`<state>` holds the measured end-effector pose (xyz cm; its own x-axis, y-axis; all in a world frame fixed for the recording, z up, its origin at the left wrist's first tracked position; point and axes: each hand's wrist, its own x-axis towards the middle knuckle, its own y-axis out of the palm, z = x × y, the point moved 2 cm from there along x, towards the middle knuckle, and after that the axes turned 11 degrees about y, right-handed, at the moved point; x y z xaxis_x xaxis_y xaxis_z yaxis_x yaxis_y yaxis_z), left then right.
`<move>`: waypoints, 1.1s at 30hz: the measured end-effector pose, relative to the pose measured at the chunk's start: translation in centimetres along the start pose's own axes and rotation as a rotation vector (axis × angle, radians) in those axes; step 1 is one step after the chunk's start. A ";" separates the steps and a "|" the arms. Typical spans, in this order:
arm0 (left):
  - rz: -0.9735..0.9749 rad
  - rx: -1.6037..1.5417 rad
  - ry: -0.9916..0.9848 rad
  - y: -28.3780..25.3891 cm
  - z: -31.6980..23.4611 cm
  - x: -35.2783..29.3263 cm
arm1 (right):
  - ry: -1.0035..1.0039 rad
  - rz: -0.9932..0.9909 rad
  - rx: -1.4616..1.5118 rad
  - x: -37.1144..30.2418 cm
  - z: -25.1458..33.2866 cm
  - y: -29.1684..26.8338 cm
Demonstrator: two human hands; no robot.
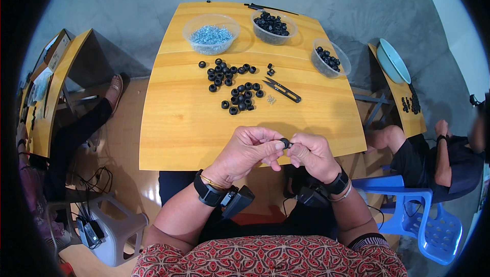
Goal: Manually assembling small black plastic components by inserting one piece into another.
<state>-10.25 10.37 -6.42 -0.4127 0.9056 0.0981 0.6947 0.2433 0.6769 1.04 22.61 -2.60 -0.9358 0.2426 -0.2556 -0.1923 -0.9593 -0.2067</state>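
Over the near edge of the table, my two hands meet around a small round black piece (285, 143), which looks like the body of a cord lock. My left hand (252, 149) pinches it between thumb and fingertips. From the other side, my right hand (312, 155) is closed, its thumb and finger pressed together at a small dark bit against the piece; what that bit is, the fingers hide. Farther up lie several loose round black pieces (233, 70) with holes. Beside them are black thread snips (282, 90) and a little pile of tiny shiny pieces (271, 100).
Along the wooden table's (173, 124) far side stand a bowl of shiny bluish pieces (211, 35), a bowl of small black parts (273, 23) and a tilted-looking bowl of round black pieces (328, 59). A blue chair (434, 221) and seated person are right; a grey stool (120, 226) is left.
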 end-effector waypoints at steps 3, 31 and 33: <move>-0.010 0.016 0.006 0.1 -0.2 0.0 | 0.020 0.000 -0.030 0.2 -0.5 -0.2; 0.165 -0.254 -0.172 -0.6 0.2 0.0 | -0.253 0.056 -0.205 -0.1 0.5 1.4; 0.158 -0.228 -0.168 -0.5 0.1 -0.1 | -0.359 0.026 -0.225 0.1 0.2 1.6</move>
<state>-10.51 10.21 -6.90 -0.1939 0.9753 0.1058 0.5849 0.0284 0.8106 0.62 21.10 -2.75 -0.9906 0.1149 0.0740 -0.1353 -0.8994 -0.4156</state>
